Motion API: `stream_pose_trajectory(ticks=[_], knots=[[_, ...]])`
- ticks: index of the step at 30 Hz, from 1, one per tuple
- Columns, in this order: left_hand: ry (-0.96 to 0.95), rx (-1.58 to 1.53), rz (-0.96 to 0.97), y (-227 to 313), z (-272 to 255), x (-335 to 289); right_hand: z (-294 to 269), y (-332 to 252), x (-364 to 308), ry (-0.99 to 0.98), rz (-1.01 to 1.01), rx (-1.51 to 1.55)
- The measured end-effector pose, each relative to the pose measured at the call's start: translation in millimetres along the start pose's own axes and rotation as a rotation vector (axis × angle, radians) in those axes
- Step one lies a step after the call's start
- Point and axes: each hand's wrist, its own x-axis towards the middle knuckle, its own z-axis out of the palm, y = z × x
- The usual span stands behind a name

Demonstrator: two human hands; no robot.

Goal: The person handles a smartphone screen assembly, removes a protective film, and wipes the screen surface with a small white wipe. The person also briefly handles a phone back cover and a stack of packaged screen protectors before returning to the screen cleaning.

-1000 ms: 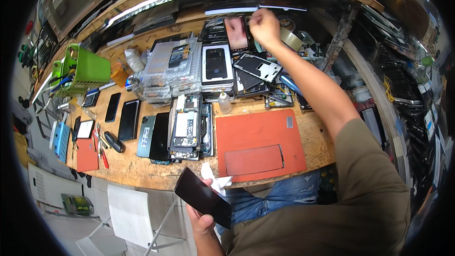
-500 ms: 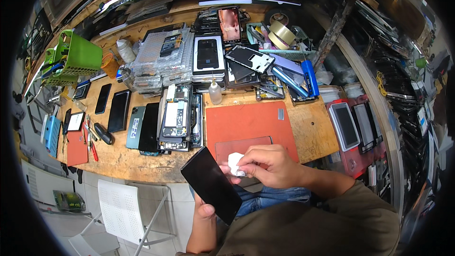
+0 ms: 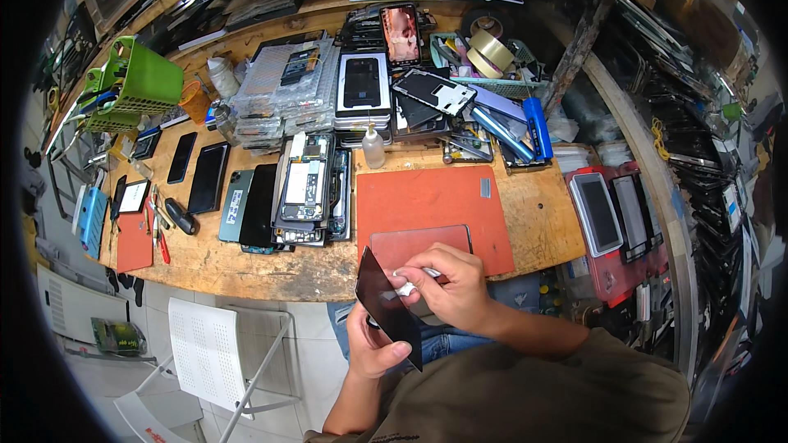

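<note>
My left hand is closed round the lower part of a black phone, thumb along one long edge. The phone is tilted steeply, its dark glossy face turned to the right. In my right hand a small crumpled white wipe is pinched against or just beside that face; whether it touches I cannot tell. Both hands are at the bench's front edge, above my lap. Just beyond them an orange mat lies on the bench, with a thin see-through rectangular sheet on its near part.
A stack of opened phones stands left of the mat, near a small squeeze bottle. Farther left lie several phones, tools and a green basket. A white chair stands below the bench's left side.
My left hand has turned the phone so its face swings from upward to rightward. My right hand has brought the wipe closer to the face.
</note>
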Motion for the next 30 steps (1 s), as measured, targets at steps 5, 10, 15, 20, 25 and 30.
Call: stream_pose_trajectory(ticks=[5,10,15,20,25,30], knots=[[0.06,0.109,0.104,-9.6,3.6,4.5,1.3,5.7,-6.5,-0.031,0.005,0.16],[-0.031,0.102,0.043,-14.3,3.8,13.6,-13.1,10.1,6.2,-0.001,0.053,0.082],[-0.049,0.183,0.07,-13.5,-3.8,19.6,-12.8,4.3,12.5,-0.037,-0.016,-0.012],[-0.019,0.032,0.059,-13.7,-1.6,18.9,-8.8,2.3,10.6,-0.142,0.12,0.256],[-0.042,-0.137,0.013,-1.7,-13.9,20.6,-35.3,16.7,47.1,-0.304,0.258,0.144],[0.144,-0.083,0.17,14.1,-31.2,23.3,-96.5,42.4,177.1,-0.063,0.015,-0.092]])
